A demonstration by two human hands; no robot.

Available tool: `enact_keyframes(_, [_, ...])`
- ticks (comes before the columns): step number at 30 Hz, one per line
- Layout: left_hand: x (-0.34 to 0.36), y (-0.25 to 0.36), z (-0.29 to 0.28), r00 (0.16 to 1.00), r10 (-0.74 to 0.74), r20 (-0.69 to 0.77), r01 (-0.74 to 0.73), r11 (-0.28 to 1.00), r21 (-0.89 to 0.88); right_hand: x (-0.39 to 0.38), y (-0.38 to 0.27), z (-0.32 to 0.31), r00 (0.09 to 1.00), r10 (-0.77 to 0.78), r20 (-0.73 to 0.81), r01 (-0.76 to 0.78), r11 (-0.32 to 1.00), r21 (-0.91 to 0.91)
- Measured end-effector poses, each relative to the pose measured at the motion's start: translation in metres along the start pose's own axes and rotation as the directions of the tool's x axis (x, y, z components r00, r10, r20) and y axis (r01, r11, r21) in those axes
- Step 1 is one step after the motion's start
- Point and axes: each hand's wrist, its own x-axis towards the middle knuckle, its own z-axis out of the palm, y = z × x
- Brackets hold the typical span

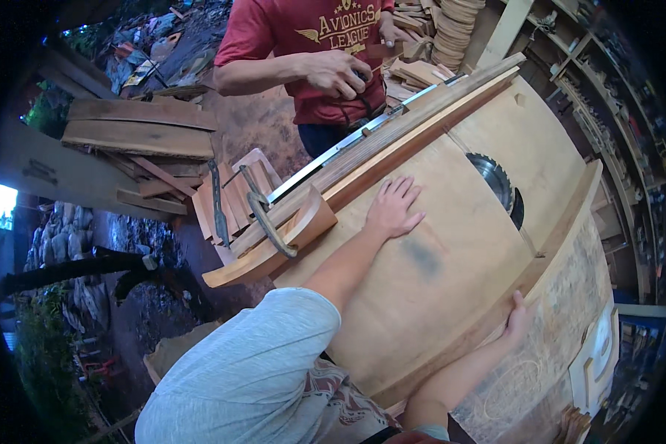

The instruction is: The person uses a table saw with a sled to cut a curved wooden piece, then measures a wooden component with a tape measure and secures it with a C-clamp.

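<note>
While the left hand (396,207) lies palm-down with fingers spread on the broad wooden panel (451,229), gripping nothing, I note the right hand (518,322) at the near wooden rail (534,272), thumb against its outer side; the other fingers are hidden, so I cannot tell whether it grasps the rail or only braces it. The panel sits in front of the wearer, between the near rail and the far rail (414,126), with a toothed saw blade (490,177) standing up through it, to the right of the left hand and apart from it. A clamp (270,226) straddles the far rail and a curved wooden piece (307,228) at its left end. Beyond, the co-worker's hand (340,74) holds a small dark object I cannot identify, above a metal bar (311,169). My reading: the step is steadying the panel rather than cutting; whether the blade spins I cannot tell. The next move probably calls for even pressure on panel and rail, left palm well clear of the teeth, and agreement with the co-worker before anything slides.
</note>
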Motion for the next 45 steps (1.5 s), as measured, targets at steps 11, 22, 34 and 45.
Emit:
enact_keyframes(11, [0.002,0.002,-0.001,1.0,-0.016,0.008,0.016,1.0,-0.008,-0.011,-0.02,0.002,1.0,-0.007,-0.025,0.005,0.994,-0.114])
enact_keyframes(22, [0.001,0.003,-0.001,1.0,0.003,-0.027,-0.004,1.0,-0.008,-0.006,-0.011,0.003,1.0,0.017,0.015,-0.018,0.997,0.079])
enact_keyframes(34, [0.001,0.001,0.0,1.0,0.003,-0.004,-0.003,1.0,0.005,-0.009,-0.016,0.002,1.0,0.024,0.001,-0.024,0.999,-0.027])
enact_keyframes(45, [0.002,0.003,-0.004,1.0,-0.003,0.024,0.003,1.0,0.01,-0.009,-0.017,0.005,0.999,0.03,0.033,-0.035,0.988,0.148])
